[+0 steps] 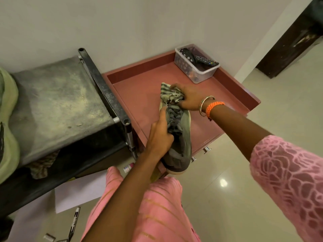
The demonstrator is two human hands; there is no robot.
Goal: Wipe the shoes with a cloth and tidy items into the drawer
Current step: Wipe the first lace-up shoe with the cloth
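A grey sneaker [181, 142] with dark laces is held over the open reddish drawer [145, 88], toe pointing away from me. My left hand [160, 135] grips it at the laces and tongue. My right hand [187, 97] clutches a crumpled striped cloth [168, 95] and presses it onto the toe of the sneaker. The toe itself is hidden under the cloth.
A clear plastic box [196, 64] with a remote control stands in the drawer's far right corner. A dusty black shoe rack [57, 105] stands to the left, a pale green shoe [7, 119] at its left edge. A white sheet [80, 193], a marker [74, 222] and small items lie on the floor.
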